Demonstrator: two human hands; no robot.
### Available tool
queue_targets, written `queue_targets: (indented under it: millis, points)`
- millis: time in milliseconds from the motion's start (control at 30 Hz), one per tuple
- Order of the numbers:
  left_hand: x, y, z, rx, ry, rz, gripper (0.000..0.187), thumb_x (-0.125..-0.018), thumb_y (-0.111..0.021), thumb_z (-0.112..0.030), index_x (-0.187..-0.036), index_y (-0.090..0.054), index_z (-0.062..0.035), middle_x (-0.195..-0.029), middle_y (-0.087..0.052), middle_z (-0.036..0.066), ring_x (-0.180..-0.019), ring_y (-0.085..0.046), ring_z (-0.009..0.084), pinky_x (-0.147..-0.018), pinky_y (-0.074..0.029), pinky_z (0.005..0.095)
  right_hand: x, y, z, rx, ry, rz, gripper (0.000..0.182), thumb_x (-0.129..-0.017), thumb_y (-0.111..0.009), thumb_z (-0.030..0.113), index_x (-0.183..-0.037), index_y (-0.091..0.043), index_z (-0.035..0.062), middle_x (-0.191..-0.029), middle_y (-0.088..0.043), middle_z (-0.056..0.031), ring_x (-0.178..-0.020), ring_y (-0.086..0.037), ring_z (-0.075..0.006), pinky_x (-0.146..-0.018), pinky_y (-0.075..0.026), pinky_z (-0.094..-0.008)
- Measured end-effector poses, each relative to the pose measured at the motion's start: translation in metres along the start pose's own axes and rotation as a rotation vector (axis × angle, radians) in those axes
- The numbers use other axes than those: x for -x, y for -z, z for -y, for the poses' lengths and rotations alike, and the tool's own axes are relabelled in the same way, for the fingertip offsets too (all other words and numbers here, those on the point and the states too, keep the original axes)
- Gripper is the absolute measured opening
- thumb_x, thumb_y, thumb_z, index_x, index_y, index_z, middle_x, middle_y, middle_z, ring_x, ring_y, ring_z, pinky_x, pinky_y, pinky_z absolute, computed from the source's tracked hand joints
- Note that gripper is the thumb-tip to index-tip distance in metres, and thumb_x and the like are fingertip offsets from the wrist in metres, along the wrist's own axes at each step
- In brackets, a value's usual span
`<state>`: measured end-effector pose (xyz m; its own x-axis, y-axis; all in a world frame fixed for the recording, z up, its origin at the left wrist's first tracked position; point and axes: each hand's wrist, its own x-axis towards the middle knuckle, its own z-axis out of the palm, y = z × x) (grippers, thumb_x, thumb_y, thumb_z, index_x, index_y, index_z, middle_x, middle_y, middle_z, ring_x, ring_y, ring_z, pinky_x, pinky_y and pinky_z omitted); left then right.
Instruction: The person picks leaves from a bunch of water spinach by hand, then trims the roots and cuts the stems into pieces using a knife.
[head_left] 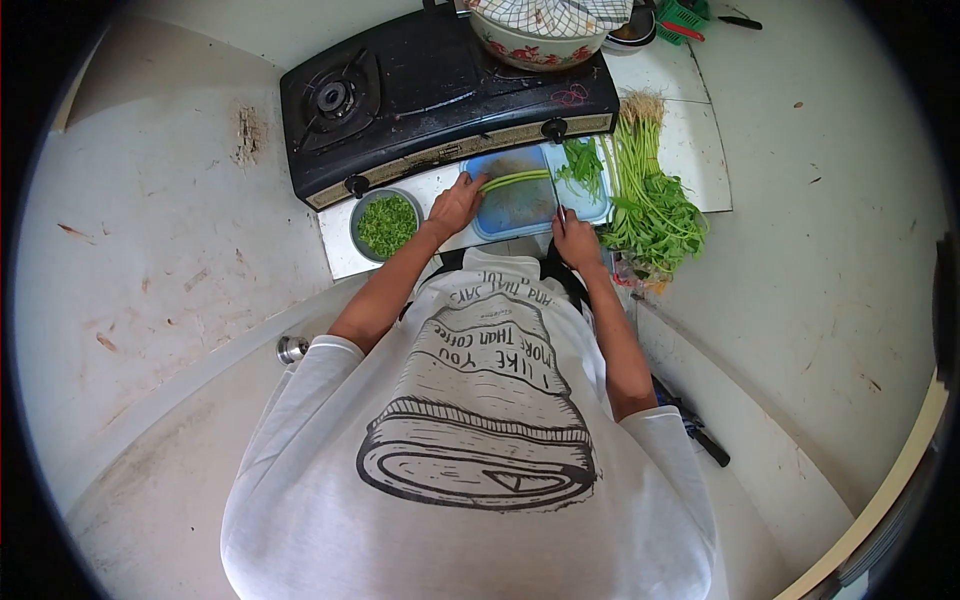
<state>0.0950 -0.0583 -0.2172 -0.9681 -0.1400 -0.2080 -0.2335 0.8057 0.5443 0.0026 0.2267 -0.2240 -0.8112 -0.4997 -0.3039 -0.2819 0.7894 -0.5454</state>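
Left hand (457,203) holds long green stalks (515,179); right hand (577,242), a thin metal knife (558,196).
If the stalks roll, it could slip.

A blue rectangular plastic board (515,208) lies on a white tiled counter (690,140) in front of a black two-burner metal stove (410,80), slender green stalks (515,179) crossing it from a person's left hand (457,203) to the thin-bladed knife (559,197) in the right hand (576,240). Loose green leaves (582,168) rest at the board's right end. At left stands a round grey bowl (354,230) holding chopped greens (387,224); at right, a leafy green bunch (655,212), roots pointing rearward. On the stove's right side sits a round floral pot (540,52) beneath a white checked cloth (550,16).
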Motion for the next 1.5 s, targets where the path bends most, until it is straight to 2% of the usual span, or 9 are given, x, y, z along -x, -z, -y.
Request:
queue_targets:
  millis: [333, 533, 833, 1133, 1333, 1500]
  points:
    - [-0.007, 0.001, -0.008, -0.103, -0.012, 0.024, 0.036, -0.101, -0.06, -0.023, -0.136, -0.054, -0.0199, -0.115, -0.058, 0.019, -0.082, -0.069, 0.0451, -0.07, -0.06, 0.0555, -0.001, 0.003, -0.001, -0.035, 0.012, 0.015, 0.038, -0.104, -0.054, 0.035, -0.105, -0.06, -0.0029, -0.083, -0.069, -0.0348, -0.081, -0.068, -0.0545, -0.077, -0.053, -0.0641]
    - [-0.007, -0.002, -0.009, -0.108, -0.012, 0.004, 0.037, -0.1, -0.06, -0.023, -0.136, -0.054, -0.0205, -0.114, -0.058, 0.019, -0.079, -0.07, 0.0449, -0.068, -0.06, 0.0558, 0.003, 0.005, 0.004, -0.025, -0.068, -0.045, 0.04, -0.104, -0.054, 0.038, -0.107, -0.06, -0.0013, -0.085, -0.069, -0.0348, -0.083, -0.068, -0.055, -0.078, -0.054, -0.0635]
    - [-0.006, -0.003, -0.005, -0.08, 0.001, -0.001, 0.038, -0.102, -0.057, -0.024, -0.139, -0.053, -0.0201, -0.114, -0.059, 0.02, -0.083, -0.07, 0.0458, -0.073, -0.06, 0.0567, -0.003, 0.002, 0.002, -0.017, -0.022, 0.074, 0.04, -0.104, -0.054, 0.038, -0.109, -0.061, -0.0011, -0.087, -0.069, -0.0352, -0.085, -0.068, -0.0549, -0.081, -0.054, -0.0625]
    - [-0.007, 0.0, -0.009, -0.098, 0.032, 0.03, 0.037, -0.101, -0.057, -0.023, -0.138, -0.054, -0.0203, -0.115, -0.062, 0.021, -0.085, -0.07, 0.0468, -0.074, -0.059, 0.0575, 0.002, 0.006, 0.01, 0.019, -0.034, -0.049, 0.038, -0.104, -0.055, 0.038, -0.104, -0.06, 0.0003, -0.081, -0.069, -0.0341, -0.08, -0.068, -0.0546, -0.076, -0.054, -0.0639]
    - [-0.008, 0.0, -0.008, -0.094, 0.042, 0.048, 0.035, -0.102, -0.056, -0.023, -0.137, -0.053, -0.02, -0.114, -0.062, 0.02, -0.086, -0.07, 0.047, -0.075, -0.059, 0.0577, 0.003, -0.001, 0.011, 0.061, -0.02, 0.007, 0.038, -0.104, -0.053, 0.038, -0.107, -0.058, 0.0006, -0.084, -0.07, -0.0337, -0.081, -0.068, -0.0545, -0.077, -0.055, -0.0636]
    - [-0.006, -0.005, 0.0, -0.007, 0.011, -0.02, 0.034, -0.103, -0.057, -0.026, -0.136, -0.051, -0.0189, -0.117, -0.059, 0.019, -0.089, -0.069, 0.048, -0.076, -0.059, 0.0575, -0.003, -0.005, 0.009, 0.054, -0.036, 0.037, 0.041, -0.104, -0.052, 0.039, -0.112, -0.06, 0.0003, -0.088, -0.07, -0.034, -0.083, -0.069, -0.0553, -0.079, -0.055, -0.0633]
